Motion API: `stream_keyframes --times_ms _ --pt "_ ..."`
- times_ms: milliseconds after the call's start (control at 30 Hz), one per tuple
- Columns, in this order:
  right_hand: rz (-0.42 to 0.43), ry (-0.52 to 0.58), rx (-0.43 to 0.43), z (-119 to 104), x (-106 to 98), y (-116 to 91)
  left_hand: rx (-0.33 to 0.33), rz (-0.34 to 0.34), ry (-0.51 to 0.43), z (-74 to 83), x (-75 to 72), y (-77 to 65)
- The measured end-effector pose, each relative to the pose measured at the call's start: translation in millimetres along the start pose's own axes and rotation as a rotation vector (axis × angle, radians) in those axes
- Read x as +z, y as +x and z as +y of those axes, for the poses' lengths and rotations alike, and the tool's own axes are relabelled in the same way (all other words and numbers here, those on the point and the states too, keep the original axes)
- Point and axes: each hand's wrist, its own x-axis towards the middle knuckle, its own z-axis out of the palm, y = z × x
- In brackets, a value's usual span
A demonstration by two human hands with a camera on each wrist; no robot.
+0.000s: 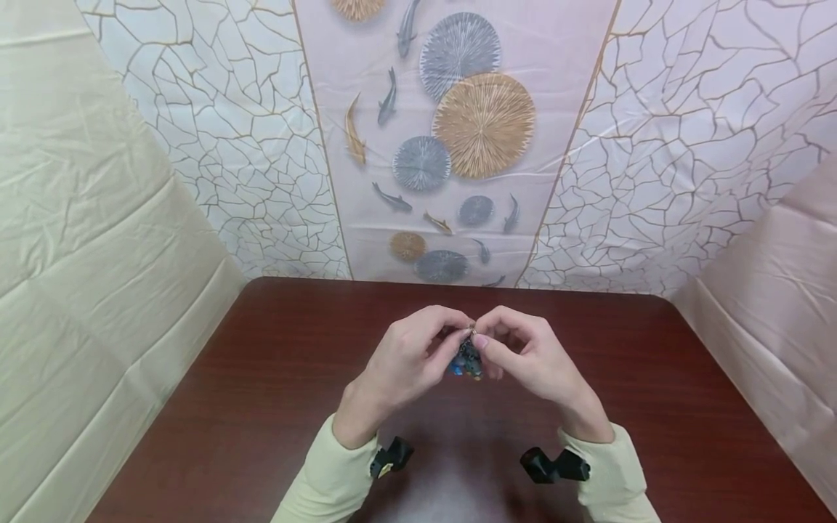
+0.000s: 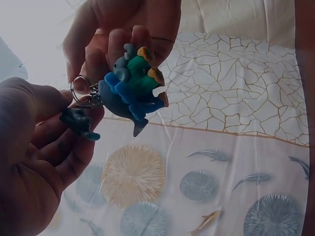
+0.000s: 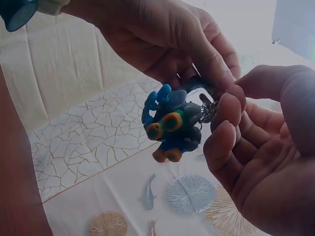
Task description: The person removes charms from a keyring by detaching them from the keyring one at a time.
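Observation:
Over the table, my left hand (image 1: 407,357) and right hand (image 1: 535,357) meet fingertip to fingertip at a small metal key ring (image 2: 81,91). Each hand pinches at the ring between thumb and fingers. From it, on short chains, hangs a cluster of soft-looking figurine charms (image 3: 172,124) in grey, blue, green and orange. One dark charm with a teal tip (image 2: 78,125) sits apart from the cluster, against my left fingers in the left wrist view. In the right wrist view the fingertips cover most of the ring.
Below the hands lies a dark red-brown table (image 1: 275,407). A patterned cloth (image 1: 418,218) with fish and round motifs hangs behind its far edge, with cream cloth (image 1: 85,254) along the left side. Each wrist carries a black camera mount (image 1: 392,457).

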Motion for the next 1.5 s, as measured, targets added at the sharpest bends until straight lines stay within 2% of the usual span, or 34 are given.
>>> stream_keyframes --times_ms 200,433,600,933,1267,1500 --pt "0.017 -0.009 -0.031 -2.2 0.5 -1.3 -0.006 0.034 0.032 -0.1 -1.4 0.8" --pt "0.018 0.035 -0.067 -1.6 1.9 -1.6 -0.037 0.041 0.01 1.0 -0.5 0.5" --pt "0.013 0.072 -0.042 -1.7 3.0 -1.3 -0.005 0.038 0.0 1.2 1.2 0.7" --pt "0.032 0.08 -0.029 -2.2 3.4 -1.9 0.05 0.041 0.014 0.4 1.8 1.4" --pt "0.054 0.134 -0.091 -1.6 6.5 0.4 -0.019 0.081 0.056 0.1 2.7 0.9" --pt "0.1 0.1 -0.061 0.0 9.8 2.0 0.0 0.085 0.039 0.0 2.5 1.5"
